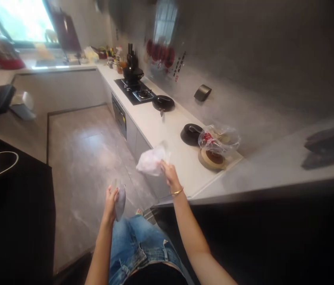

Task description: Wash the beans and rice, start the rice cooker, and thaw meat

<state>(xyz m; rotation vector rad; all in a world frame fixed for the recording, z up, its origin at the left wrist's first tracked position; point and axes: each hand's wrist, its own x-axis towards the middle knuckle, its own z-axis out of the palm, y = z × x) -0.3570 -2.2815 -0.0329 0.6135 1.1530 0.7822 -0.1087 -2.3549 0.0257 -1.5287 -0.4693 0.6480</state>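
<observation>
By the counter (156,128), the right hand's (170,175) white bag (149,162) stretches lengthwise leftward.

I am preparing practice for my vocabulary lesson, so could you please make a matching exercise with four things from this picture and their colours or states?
1. right hand
2. left hand
3. bracelet
4. jeans

A. gold-coloured
B. holding a greyish item
C. blue
D. holding a white bundle

Pairs: 1-D, 2-B, 3-A, 4-C
</observation>
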